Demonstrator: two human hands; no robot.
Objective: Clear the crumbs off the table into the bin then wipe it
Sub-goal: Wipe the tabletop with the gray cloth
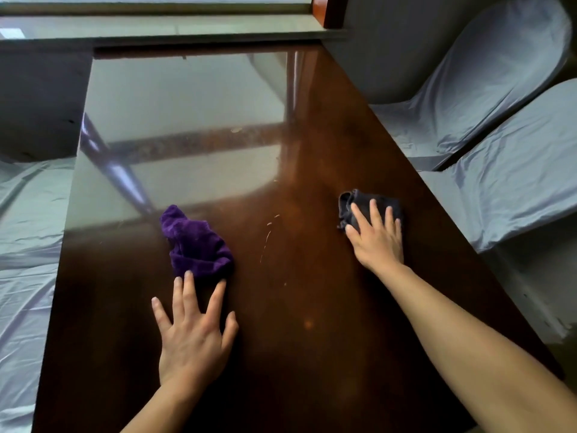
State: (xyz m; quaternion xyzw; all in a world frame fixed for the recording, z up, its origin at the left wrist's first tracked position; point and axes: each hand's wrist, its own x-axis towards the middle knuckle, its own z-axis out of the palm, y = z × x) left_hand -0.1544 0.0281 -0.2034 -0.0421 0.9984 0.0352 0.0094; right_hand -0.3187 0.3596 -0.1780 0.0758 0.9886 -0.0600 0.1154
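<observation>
A glossy dark wooden table (312, 323) fills the view. My right hand (376, 237) lies flat, fingers spread, pressing on a dark grey cloth (352, 204) near the table's right edge. A crumpled purple cloth (195, 242) sits left of centre. My left hand (193, 332) rests flat on the table just below it, fingers apart, with its fingertips at the cloth's near edge. Thin pale crumb streaks (268, 235) lie between the two cloths, and a few specks (236, 130) lie farther back. No bin is in view.
Two chairs under grey-white covers (487, 98) stand along the table's right side. More covered seating (25, 245) lies along the left. A window sill (156, 26) runs beyond the table's far end.
</observation>
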